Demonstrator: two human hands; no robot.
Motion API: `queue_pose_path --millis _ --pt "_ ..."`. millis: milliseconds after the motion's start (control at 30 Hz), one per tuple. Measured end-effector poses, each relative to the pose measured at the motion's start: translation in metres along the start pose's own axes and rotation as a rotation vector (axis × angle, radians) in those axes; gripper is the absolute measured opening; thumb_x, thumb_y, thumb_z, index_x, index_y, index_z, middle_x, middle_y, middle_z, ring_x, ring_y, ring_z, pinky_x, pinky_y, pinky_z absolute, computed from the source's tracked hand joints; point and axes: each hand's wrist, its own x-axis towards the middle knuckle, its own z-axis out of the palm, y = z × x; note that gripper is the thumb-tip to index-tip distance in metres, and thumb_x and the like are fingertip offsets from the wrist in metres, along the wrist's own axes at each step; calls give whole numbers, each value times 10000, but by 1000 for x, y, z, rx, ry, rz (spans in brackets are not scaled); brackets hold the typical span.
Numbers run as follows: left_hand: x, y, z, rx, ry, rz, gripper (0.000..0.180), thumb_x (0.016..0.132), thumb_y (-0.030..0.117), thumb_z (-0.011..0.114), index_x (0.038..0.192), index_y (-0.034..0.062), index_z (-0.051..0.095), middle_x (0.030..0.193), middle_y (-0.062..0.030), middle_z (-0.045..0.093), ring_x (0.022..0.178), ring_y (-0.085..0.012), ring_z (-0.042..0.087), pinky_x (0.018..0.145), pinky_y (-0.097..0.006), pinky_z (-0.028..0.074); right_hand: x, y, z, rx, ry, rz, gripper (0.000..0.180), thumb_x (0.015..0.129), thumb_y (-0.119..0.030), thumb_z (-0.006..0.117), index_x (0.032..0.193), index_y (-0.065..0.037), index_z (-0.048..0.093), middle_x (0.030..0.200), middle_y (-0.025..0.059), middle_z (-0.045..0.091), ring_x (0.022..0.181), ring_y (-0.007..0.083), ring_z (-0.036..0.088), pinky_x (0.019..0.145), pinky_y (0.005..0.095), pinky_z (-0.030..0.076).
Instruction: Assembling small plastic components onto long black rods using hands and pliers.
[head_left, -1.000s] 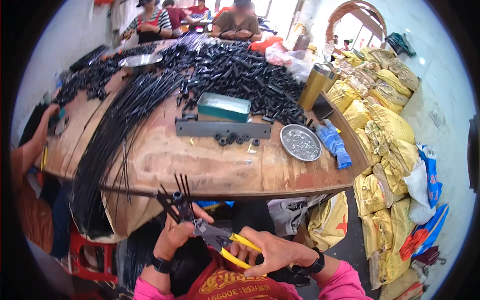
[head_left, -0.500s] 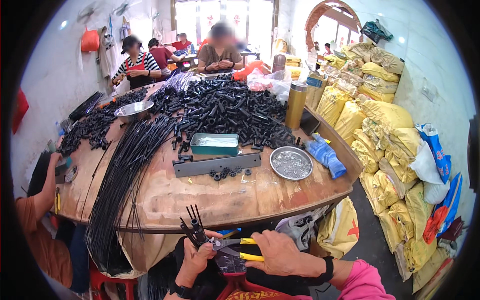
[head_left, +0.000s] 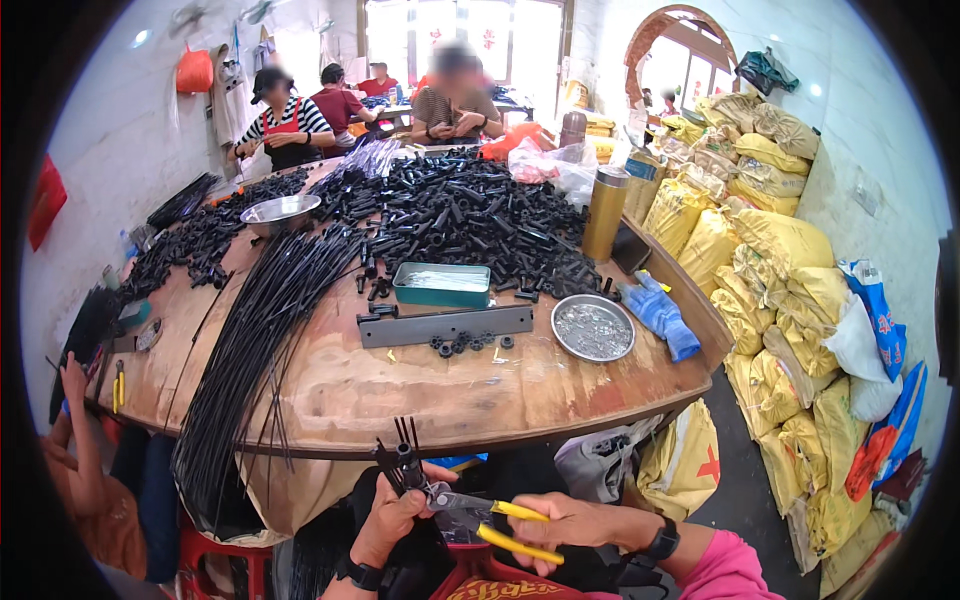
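Note:
Close to my lap, my left hand (head_left: 392,518) is closed around a black plastic tube (head_left: 408,465) with several thin black rods standing up around it. My right hand (head_left: 570,525) grips yellow-handled pliers (head_left: 518,546), their handles spread apart. The metal jaws reach toward the tube's lower end beside my left fingers; whether they touch it I cannot tell. On the table in front lie a grey metal bar (head_left: 448,328), black ring-shaped nuts (head_left: 458,345), a green tin (head_left: 442,292) of thin pale sticks and a round metal dish (head_left: 592,328) of small shiny pieces.
A bundle of long black rods (head_left: 265,350) hangs over the table's front edge. Behind the tin rises a heap of black plastic parts (head_left: 470,215). A gold flask (head_left: 605,215) and blue glove (head_left: 660,315) stand right. Co-workers sit around; yellow sacks (head_left: 790,240) line the right wall.
The pliers' handles have spread wider, and my right hand has loosened with them. My left hand keeps the tube. The table sits slightly lower and right in the picture. A co-worker's arm at left shifted.

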Motion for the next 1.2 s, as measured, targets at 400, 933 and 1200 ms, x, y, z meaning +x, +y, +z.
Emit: queue_pose_path --millis 400,933,1200 --pt "-1 0 -11 116 62 21 575 770 499 681 957 -43 631 644 11 543 551 -32 447 483 -180 316 13 2 12 -659 179 -161 463 746 -252 763 957 -49 403 757 52 531 711 159 609 581 260 467" --pt "1 -6 -7 115 166 60 741 720 653 631 967 -44 597 603 -10 500 483 -66 403 440 -214 280 28 8 31 -1519 806 -360 672 723 -412 710 1156 13 419 915 191 499 829 355 523 684 421 436" --pt "-8 -14 -28 42 102 111 728 717 652 626 917 -46 583 749 -77 569 606 -92 474 529 -221 350 38 14 29 -340 94 -283 541 666 -141 815 990 -28 395 843 55 579 734 120 624 559 238 502"
